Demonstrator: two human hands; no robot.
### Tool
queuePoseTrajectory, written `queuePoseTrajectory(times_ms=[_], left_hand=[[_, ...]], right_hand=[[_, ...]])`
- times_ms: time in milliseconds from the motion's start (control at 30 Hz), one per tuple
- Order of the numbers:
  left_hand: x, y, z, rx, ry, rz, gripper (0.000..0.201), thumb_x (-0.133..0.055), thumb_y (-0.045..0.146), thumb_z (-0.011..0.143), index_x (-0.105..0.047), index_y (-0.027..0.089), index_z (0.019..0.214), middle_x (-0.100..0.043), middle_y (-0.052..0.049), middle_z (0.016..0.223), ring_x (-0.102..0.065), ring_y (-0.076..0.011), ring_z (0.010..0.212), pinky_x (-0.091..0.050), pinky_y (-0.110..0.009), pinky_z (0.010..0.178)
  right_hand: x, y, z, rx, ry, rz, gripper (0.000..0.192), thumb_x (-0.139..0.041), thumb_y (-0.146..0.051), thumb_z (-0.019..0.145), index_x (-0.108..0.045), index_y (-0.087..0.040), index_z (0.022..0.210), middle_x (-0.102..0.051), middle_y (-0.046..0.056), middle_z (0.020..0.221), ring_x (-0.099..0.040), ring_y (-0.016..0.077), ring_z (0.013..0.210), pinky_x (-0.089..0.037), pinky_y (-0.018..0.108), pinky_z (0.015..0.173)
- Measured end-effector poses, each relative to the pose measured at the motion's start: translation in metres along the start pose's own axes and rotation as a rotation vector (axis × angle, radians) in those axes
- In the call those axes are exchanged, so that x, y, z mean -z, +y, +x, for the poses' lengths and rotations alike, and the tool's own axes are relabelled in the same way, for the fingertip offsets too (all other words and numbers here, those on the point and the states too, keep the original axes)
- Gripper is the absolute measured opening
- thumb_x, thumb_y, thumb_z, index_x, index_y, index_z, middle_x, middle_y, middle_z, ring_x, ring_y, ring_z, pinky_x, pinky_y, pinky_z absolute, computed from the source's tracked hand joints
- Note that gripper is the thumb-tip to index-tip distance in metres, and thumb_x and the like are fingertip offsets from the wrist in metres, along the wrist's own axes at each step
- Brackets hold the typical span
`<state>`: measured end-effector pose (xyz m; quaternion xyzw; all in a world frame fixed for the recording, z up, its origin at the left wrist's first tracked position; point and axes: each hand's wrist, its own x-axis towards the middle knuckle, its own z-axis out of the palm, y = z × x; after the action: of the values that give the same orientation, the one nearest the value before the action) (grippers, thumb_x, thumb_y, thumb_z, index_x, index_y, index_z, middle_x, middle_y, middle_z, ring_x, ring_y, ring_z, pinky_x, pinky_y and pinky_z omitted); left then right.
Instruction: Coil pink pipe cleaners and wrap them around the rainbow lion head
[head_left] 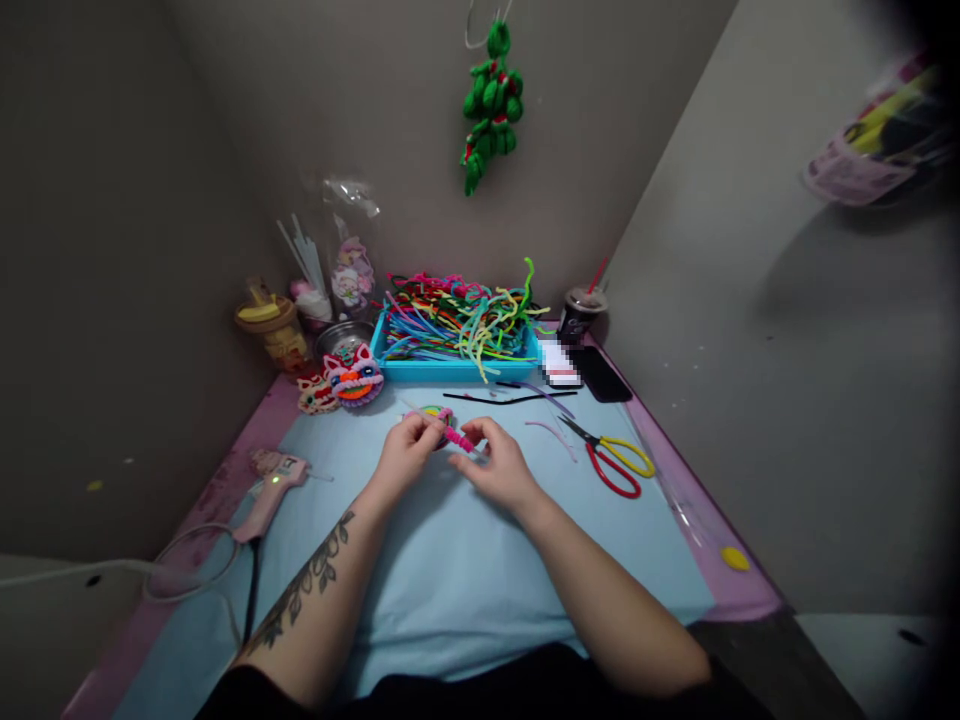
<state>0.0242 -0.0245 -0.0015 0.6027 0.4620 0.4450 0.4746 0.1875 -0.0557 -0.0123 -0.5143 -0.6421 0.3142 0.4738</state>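
My left hand (407, 452) is closed, thumb and fingers pinching a thin whitish stick (412, 407) near the middle of the table. Wound around that stick is a bright pink pipe cleaner (458, 438), coiled tightly between my two hands. My right hand (496, 466) curls about the coil's right end, thumb and fingertips at the stick. Just behind my left fingers lies a small round piece with yellow and green on it (432, 411), partly hidden. Black pipe cleaners (487, 401) and a lilac one (553, 436) rest on the blue cloth beyond and to the right.
Scissors with red and yellow handles (611, 458) lie open at right. A pink glue gun (274, 490) with its cord is at left. A blue tray (457, 372) of pipe cleaners, lion-face crafts (354, 378), a lidded drink cup (579, 315) and a dark phone (604, 375) stand behind.
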Motion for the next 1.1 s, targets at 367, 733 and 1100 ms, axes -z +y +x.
queuePoseTrajectory(times_ms=[367, 733, 1100], left_hand=[[0.010, 0.005, 0.001, -0.103, -0.346, 0.046, 0.030, -0.054, 0.042, 0.085, -0.060, 0.014, 0.075, -0.057, -0.002, 0.071, -0.052, -0.0139, 0.067, -0.042, -0.027, 0.067], [0.008, 0.005, 0.002, -0.101, -0.211, 0.173, 0.024, -0.053, 0.036, 0.085, -0.061, 0.015, 0.075, -0.060, -0.002, 0.070, -0.054, -0.0148, 0.066, -0.042, -0.027, 0.066], [0.005, 0.006, 0.000, -0.083, -0.236, 0.082, 0.026, -0.054, 0.039, 0.084, -0.058, 0.016, 0.073, -0.060, -0.002, 0.068, -0.054, -0.0146, 0.065, -0.041, -0.027, 0.063]], right_hand=[[0.005, 0.004, 0.005, -0.547, -0.541, 0.739, 0.044, -0.066, -0.057, 0.068, -0.065, -0.014, 0.073, -0.064, 0.003, 0.057, -0.056, 0.0118, 0.052, -0.034, 0.022, 0.050], [0.008, 0.006, 0.011, -0.517, -0.185, 0.819, 0.032, -0.074, -0.046, 0.061, -0.065, -0.016, 0.066, -0.061, 0.000, 0.054, -0.050, 0.0096, 0.050, -0.031, 0.022, 0.050], [-0.001, 0.013, 0.011, -0.321, 0.031, 0.673, 0.022, -0.076, -0.033, 0.060, -0.059, -0.019, 0.064, -0.056, -0.004, 0.056, -0.042, 0.0097, 0.052, -0.029, 0.024, 0.053]])
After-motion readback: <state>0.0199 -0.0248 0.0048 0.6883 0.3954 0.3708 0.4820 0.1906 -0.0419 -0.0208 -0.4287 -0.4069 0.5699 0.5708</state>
